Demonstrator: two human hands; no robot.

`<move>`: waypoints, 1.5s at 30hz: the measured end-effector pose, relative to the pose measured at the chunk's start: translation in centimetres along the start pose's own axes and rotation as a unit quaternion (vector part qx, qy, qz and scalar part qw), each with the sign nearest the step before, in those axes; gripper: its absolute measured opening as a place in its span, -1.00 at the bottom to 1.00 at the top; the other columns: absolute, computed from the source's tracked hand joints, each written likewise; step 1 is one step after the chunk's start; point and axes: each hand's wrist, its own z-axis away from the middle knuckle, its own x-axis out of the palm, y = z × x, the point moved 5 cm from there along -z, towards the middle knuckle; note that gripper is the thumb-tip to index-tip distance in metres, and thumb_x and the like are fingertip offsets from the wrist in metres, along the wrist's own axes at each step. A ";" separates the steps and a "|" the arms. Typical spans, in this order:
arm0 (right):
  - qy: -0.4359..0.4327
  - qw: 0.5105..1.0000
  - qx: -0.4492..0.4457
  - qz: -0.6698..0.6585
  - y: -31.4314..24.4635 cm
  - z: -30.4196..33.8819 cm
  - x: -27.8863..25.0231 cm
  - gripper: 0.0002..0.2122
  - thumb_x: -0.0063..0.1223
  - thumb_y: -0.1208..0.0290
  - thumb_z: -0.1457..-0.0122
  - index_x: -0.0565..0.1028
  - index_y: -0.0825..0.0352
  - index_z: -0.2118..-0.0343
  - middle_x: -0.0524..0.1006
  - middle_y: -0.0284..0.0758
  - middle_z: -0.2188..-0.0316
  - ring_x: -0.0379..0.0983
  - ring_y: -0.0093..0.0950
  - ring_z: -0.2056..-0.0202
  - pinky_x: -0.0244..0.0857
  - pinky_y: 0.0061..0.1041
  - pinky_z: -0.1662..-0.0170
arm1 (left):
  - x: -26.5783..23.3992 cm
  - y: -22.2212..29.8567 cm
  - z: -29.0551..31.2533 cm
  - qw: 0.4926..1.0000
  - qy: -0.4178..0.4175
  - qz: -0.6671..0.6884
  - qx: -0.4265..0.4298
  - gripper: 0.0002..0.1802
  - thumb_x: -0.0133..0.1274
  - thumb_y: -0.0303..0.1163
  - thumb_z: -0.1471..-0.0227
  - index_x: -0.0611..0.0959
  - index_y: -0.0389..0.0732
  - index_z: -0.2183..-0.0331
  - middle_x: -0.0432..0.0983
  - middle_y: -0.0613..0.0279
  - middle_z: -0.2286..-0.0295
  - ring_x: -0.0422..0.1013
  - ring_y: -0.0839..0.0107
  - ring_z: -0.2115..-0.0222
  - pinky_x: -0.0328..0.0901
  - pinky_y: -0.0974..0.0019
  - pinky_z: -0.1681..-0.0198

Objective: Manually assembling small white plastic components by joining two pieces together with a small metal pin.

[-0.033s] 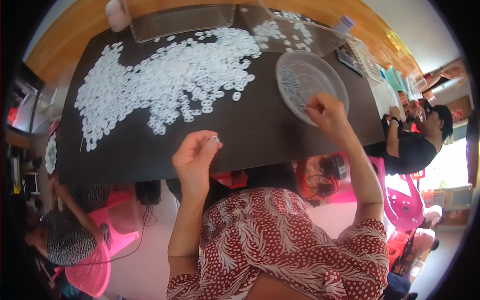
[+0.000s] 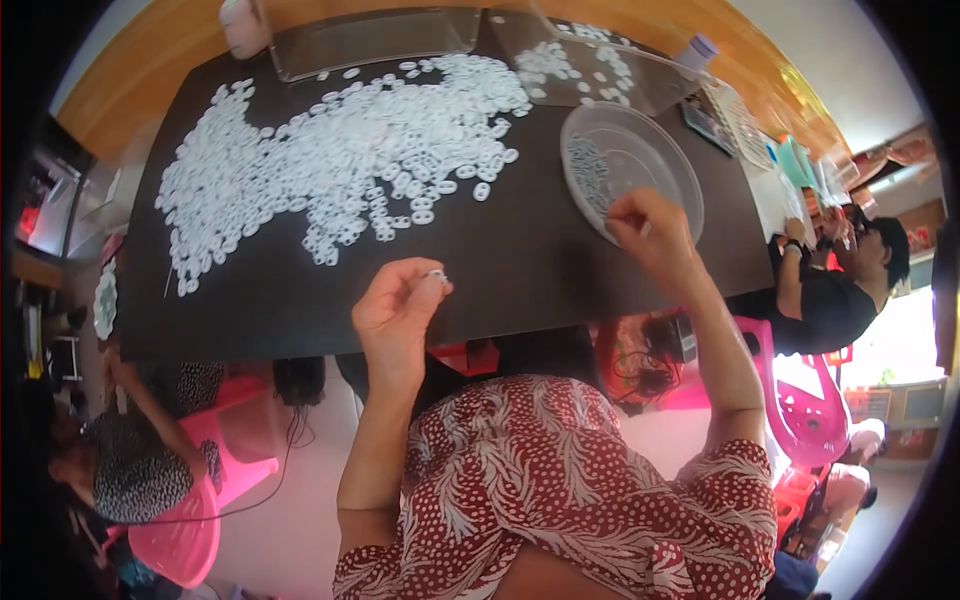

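Observation:
Above the near edge of the dark table, my left hand (image 2: 395, 310) is closed in a pinch on a small white oval piece (image 2: 438, 275), mostly covered by the fingertips. My right hand (image 2: 652, 230) is over the near rim of a round clear plastic bowl (image 2: 650, 165), thumb and fingers pressed together; whatever they hold is too small to make out. Many small grey screw-like parts (image 2: 588, 168) lie along the bowl's left side. A wide spread of white oval pieces with holes (image 2: 330, 150) covers the table's left and middle, beyond my left hand.
Clear plastic trays (image 2: 375, 45) stand at the table's back, with more white pieces at the right one. A phone (image 2: 706, 130) lies right of the bowl. One person (image 2: 835, 270) sits at the right, another (image 2: 140, 460) at the left by a pink chair (image 2: 185, 540).
The whole view has shifted slightly, with the table's things a little to the right. Both hands keep nearly the same pose and place.

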 end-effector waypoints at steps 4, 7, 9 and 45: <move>-0.045 0.987 -0.065 -0.139 -4.8 -0.4 4.2 -0.89 0.11 0.60 0.04 0.48 0.34 0.41 0.43 -0.37 0.47 0.38 -0.55 0.45 0.26 -0.60 0.40 | 0.1 0.2 0.4 0.999 -0.005 0.024 -0.026 -0.87 0.10 -0.47 0.01 0.57 -0.31 0.36 0.51 0.28 0.50 0.38 0.60 0.49 0.19 0.58 0.45; -0.090 0.967 -0.087 -0.221 -7.5 -0.6 7.0 -0.89 0.10 0.62 0.04 0.50 0.34 0.41 0.42 -0.38 0.49 0.36 -0.56 0.44 0.24 -0.60 0.39 | 0.4 0.3 0.4 0.999 -0.007 0.037 -0.020 -0.87 0.10 -0.47 0.01 0.56 -0.31 0.36 0.51 0.28 0.50 0.36 0.61 0.50 0.19 0.58 0.45; -0.098 0.953 -0.111 -0.266 -8.4 -0.7 8.6 -0.89 0.11 0.62 0.03 0.51 0.33 0.40 0.40 -0.40 0.52 0.32 -0.61 0.47 0.22 -0.63 0.42 | 0.3 0.3 0.5 0.998 -0.004 0.050 -0.026 -0.87 0.09 -0.46 -0.01 0.55 -0.31 0.36 0.51 0.28 0.50 0.35 0.61 0.50 0.19 0.58 0.44; -0.029 0.941 -0.058 -0.332 -10.4 0.2 11.9 -0.90 0.15 0.63 0.07 0.48 0.38 0.45 0.43 -0.40 0.54 0.35 -0.62 0.50 0.24 -0.61 0.46 | 0.2 -0.5 1.5 0.994 0.036 0.079 0.064 -0.93 -0.02 -0.56 -0.08 0.50 -0.36 0.34 0.41 0.34 0.46 0.31 0.63 0.42 0.26 0.55 0.29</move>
